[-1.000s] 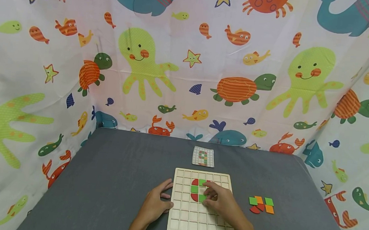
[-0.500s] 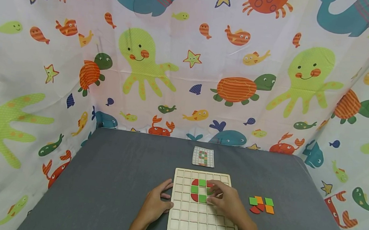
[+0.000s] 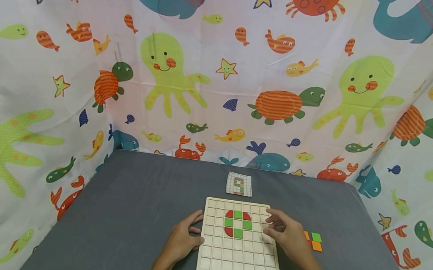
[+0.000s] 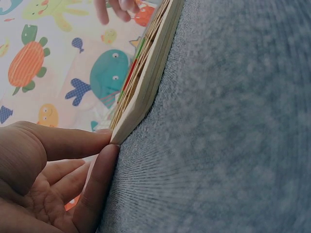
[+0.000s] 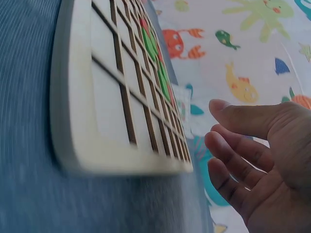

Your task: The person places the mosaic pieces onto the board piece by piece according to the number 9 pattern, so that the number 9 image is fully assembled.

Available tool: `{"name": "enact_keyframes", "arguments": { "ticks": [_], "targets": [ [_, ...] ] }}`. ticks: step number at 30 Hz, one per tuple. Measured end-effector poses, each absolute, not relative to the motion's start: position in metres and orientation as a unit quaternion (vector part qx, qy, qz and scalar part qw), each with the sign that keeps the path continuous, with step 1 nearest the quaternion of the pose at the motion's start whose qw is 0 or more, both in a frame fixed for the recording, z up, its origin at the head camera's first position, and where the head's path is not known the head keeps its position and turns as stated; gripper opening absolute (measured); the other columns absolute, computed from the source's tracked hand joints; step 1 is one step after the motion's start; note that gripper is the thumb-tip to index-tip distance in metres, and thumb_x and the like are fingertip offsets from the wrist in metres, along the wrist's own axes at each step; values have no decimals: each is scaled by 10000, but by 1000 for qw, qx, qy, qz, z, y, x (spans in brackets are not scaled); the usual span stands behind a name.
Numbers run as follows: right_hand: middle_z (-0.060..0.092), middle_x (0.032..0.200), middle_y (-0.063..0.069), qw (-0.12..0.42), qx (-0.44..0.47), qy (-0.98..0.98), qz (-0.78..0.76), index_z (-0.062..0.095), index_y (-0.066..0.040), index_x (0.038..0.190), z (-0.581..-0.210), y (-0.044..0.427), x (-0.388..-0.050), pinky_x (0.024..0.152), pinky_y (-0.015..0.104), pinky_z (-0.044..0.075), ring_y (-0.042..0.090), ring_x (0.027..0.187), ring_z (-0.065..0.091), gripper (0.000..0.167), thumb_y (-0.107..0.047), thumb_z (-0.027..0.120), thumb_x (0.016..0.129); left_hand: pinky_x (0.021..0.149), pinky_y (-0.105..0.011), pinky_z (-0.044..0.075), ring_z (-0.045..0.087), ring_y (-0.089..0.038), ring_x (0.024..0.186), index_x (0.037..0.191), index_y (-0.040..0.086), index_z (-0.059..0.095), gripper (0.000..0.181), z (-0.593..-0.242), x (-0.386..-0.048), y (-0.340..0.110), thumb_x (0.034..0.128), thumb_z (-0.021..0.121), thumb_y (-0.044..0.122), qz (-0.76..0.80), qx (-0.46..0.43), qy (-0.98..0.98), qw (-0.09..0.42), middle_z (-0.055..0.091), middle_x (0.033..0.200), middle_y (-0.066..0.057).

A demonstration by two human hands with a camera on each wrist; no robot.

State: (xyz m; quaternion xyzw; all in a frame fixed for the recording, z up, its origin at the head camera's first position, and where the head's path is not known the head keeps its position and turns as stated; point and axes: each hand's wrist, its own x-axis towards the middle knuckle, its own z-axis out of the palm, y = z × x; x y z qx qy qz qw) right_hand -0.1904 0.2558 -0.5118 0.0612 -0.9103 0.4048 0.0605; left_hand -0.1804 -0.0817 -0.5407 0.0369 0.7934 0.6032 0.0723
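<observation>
A pale wooden grid board (image 3: pixel 230 254) lies on the grey table. In its upper middle cells sit several green square tiles (image 3: pixel 247 225) and red rounded-corner tiles (image 3: pixel 228 232), ringing one bare cell. At the board's left edge, my left hand (image 3: pixel 182 236) pinches the rim between thumb and finger; the left wrist view shows those fingertips (image 4: pixel 99 137) meeting at the wood. My right hand (image 3: pixel 288 236) hovers over the board's right edge, fingers loosely bent and apart. Nothing is in the right hand (image 5: pixel 262 155) in the right wrist view.
Loose tiles lie right of the board, including a green tile (image 3: pixel 316 237) and an orange tile (image 3: pixel 316 246); my right hand hides others. A small pattern card (image 3: pixel 239 184) lies behind the board. A sea-animal printed curtain (image 3: pixel 220 88) surrounds the table.
My right hand has left the tiles and moved right to the board's edge, uncovering the red corner tile and green tile on the right of the ring. My left hand stays put.
</observation>
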Motion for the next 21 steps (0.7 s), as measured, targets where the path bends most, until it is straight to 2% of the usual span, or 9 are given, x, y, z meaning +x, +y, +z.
{"name": "enact_keyframes", "arguments": {
  "ticks": [6, 11, 17, 21],
  "targets": [
    [768, 1066, 34, 66, 33, -915, 398, 666, -107, 1396, -512, 280, -184, 758, 243, 589, 110, 891, 697, 583, -130, 887, 857, 595, -345, 609, 647, -269, 1062, 1576, 81, 508, 865, -540, -180, -81, 778, 772, -123, 604, 33, 793, 73, 618, 1510, -122],
    [772, 1064, 50, 77, 29, -914, 398, 674, -102, 1385, -515, 299, -179, 684, 250, 575, 81, 879, 694, 577, -141, 892, 852, 593, -342, 609, 644, -265, 1058, 1574, 82, 511, 867, -539, -179, -81, 774, 767, -129, 604, 31, 793, 74, 618, 1510, -119],
    [779, 1057, 50, 87, 14, -920, 382, 678, -94, 1380, -514, 317, -173, 737, 225, 576, 38, 851, 682, 594, -148, 906, 835, 601, -348, 609, 639, -265, 1063, 1580, 83, 503, 866, -539, -179, -80, 780, 766, -123, 605, 32, 792, 77, 613, 1516, -121],
    [782, 1059, 74, 80, -1, -922, 380, 667, -61, 1386, -516, 327, -170, 720, 227, 573, 45, 837, 677, 608, -138, 908, 833, 597, -348, 607, 636, -268, 1064, 1583, 85, 500, 867, -539, -180, -81, 782, 763, -119, 606, 34, 791, 76, 610, 1519, -123]
  ]
}}
